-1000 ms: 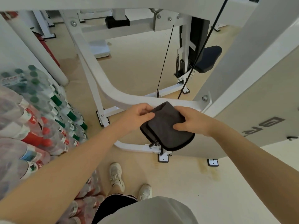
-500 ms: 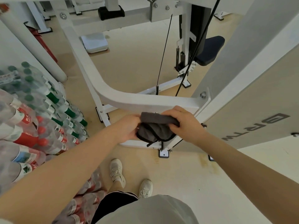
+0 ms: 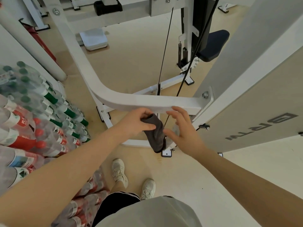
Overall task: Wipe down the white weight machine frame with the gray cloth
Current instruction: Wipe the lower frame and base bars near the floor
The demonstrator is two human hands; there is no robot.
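The right hand [image 3: 183, 133] has let go of the gray cloth [image 3: 155, 133] and now hovers beside it, fingers spread. The left hand [image 3: 137, 123] alone pinches the cloth (it hangs down folded), just under the curved white frame bar [image 3: 131, 99]. Shrink-wrapped water bottles [image 3: 32, 115] lie left of the left forearm.
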